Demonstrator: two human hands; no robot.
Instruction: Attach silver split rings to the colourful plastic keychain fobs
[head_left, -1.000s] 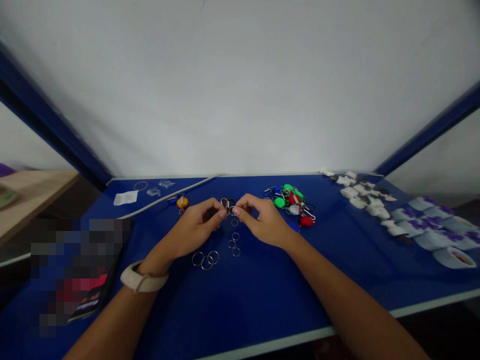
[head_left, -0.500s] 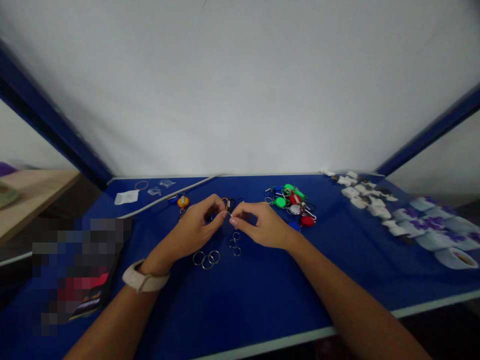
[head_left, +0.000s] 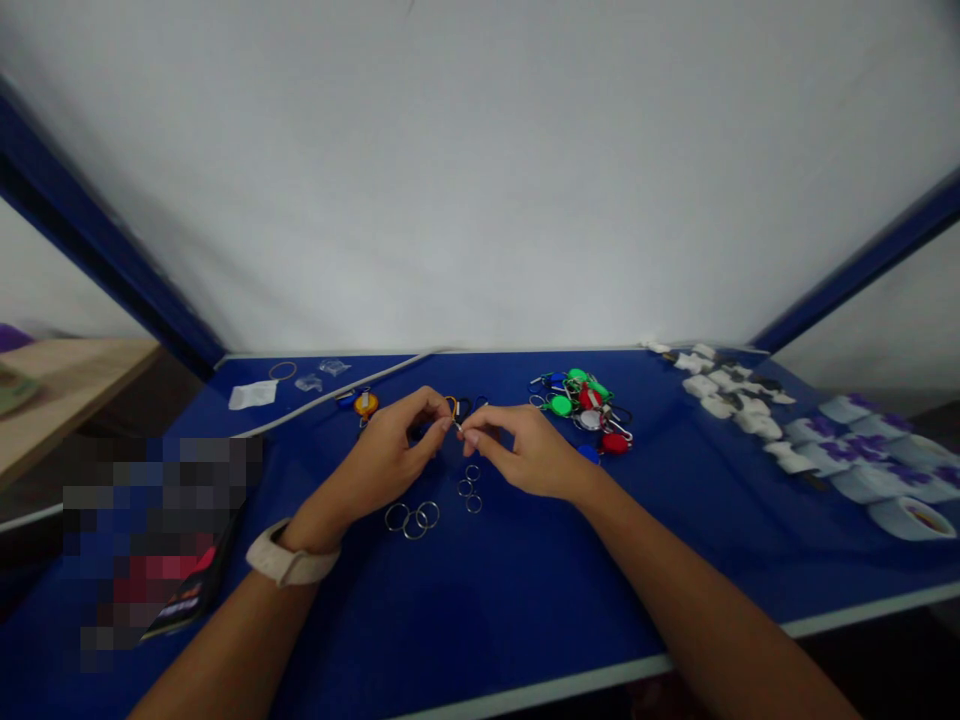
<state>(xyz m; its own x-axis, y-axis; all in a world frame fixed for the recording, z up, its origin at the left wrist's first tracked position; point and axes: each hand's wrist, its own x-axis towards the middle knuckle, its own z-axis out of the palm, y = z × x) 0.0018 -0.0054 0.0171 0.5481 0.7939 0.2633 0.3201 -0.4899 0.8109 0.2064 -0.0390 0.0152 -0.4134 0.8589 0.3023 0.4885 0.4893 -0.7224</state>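
My left hand [head_left: 390, 450] and my right hand [head_left: 529, 450] meet over the middle of the blue table, both pinched with thumb against fingers. Between their fingertips is a small shiny metal piece [head_left: 457, 427], too small to make out exactly. Just behind the fingers, orange and dark carabiner clips [head_left: 451, 405] show in part, with the rest hidden by my hands. Several small split rings [head_left: 466, 488] lie below my right fingertips. Larger split rings [head_left: 406, 518] overlap one another below my left hand. An orange retractable badge reel [head_left: 366, 404] lies beyond my left hand.
Right of centre is a pile of colourful badge reels [head_left: 590, 396]. Farther right lie white bundles [head_left: 739, 390] and white rolls with purple markings [head_left: 862, 460]. A grey cable [head_left: 337, 393], a paper slip [head_left: 253, 395] and a partly blurred-out phone [head_left: 180, 600] are at left.
Both hands stay almost in place, fingertips still together. The small metal piece between them has shifted slightly.
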